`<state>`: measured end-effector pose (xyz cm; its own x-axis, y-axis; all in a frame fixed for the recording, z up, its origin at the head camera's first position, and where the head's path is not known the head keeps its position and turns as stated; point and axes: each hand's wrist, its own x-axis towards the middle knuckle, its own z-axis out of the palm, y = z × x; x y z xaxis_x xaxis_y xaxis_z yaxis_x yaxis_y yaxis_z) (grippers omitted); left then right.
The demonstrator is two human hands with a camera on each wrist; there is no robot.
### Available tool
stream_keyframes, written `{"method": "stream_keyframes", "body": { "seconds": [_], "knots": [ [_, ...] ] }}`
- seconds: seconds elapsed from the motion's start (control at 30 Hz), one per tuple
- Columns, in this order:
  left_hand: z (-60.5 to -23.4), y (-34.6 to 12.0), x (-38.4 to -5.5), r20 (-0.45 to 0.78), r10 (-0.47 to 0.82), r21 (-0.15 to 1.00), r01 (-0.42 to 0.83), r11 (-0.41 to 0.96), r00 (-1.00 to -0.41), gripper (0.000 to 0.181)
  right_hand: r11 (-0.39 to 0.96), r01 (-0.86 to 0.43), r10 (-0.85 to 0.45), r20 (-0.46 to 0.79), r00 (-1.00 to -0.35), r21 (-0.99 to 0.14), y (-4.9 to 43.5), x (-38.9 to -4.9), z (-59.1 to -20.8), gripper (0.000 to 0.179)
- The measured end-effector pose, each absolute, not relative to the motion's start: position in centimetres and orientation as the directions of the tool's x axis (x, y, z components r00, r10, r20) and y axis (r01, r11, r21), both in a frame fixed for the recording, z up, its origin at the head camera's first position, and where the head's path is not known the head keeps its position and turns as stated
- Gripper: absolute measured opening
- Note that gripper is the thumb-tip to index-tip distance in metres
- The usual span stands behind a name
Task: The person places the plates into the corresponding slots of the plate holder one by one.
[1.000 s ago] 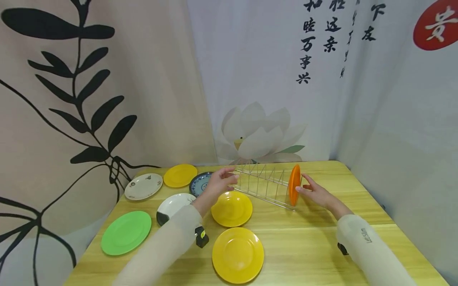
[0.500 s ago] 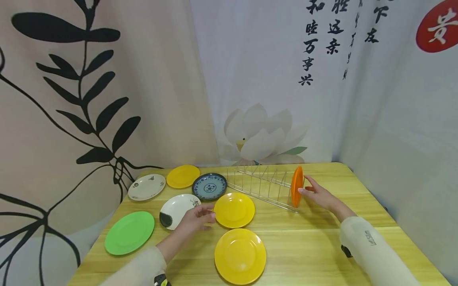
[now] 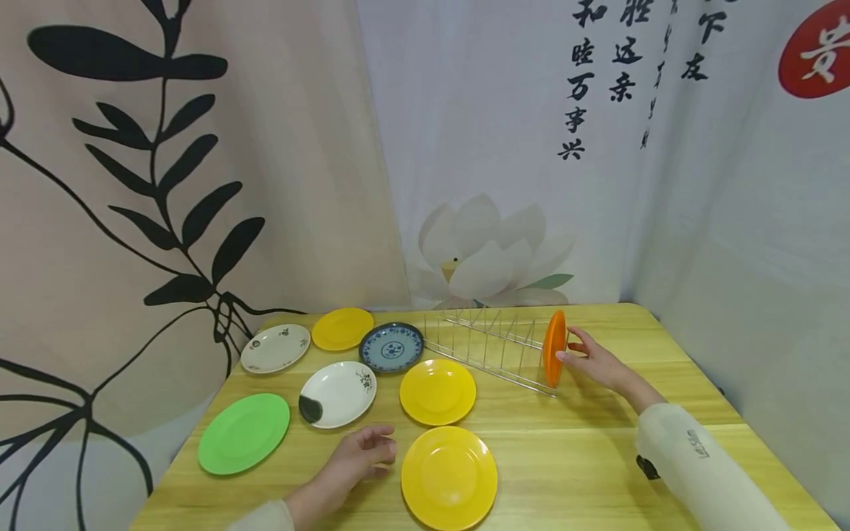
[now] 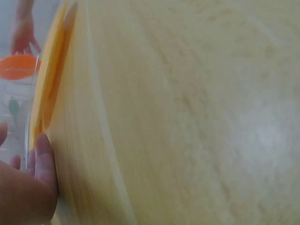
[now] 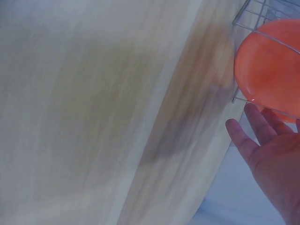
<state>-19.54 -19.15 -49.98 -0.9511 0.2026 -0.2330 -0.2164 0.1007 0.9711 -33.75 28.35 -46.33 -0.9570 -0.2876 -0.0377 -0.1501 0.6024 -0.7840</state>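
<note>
While the orange plate (image 3: 555,348) stands on edge in the wire rack (image 3: 493,369), the right hand (image 3: 598,365) is just beside it, grip spread; the left hand (image 3: 355,457), loosely bent, hangs near a yellow plate (image 3: 449,478); the orange one seems light, stiff, slick, best held by its rim.

One plate (image 3: 554,349) in rack (image 3: 491,369), others (image 3: 341,394) left

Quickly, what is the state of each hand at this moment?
Left hand: open, holding nothing, beside the nearest yellow plate.
Right hand: open, fingers extended beside the orange plate; contact unclear.
</note>
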Motion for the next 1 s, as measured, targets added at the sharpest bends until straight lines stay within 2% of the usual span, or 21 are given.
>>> {"method": "stream_keyframes", "body": {
  "seconds": [0.33, 0.6, 1.0],
  "knots": [
    [-50.8, -18.6, -19.9, -0.199, 0.245, 0.979, -0.182, 0.092, -0.949, 0.052, 0.603, -0.152, -0.286, -0.034, -0.958, -0.783, 28.2, -34.1, -46.1, 0.086],
    [-50.9, -17.6, -20.2, -0.209, 0.23, 0.97, -0.172, 0.172, -0.95, 0.05, 0.602, -0.12, -0.279, -0.067, -0.958, -0.789, 28.3, -34.3, -46.3, 0.087],
    [-50.6, -16.8, -20.5, -0.226, 0.272, 0.956, -0.159, 0.249, -0.935, 0.044, 0.581, -0.118, -0.285, -0.065, -0.956, -0.805, 28.3, -33.6, -46.2, 0.086]
  ]
}}
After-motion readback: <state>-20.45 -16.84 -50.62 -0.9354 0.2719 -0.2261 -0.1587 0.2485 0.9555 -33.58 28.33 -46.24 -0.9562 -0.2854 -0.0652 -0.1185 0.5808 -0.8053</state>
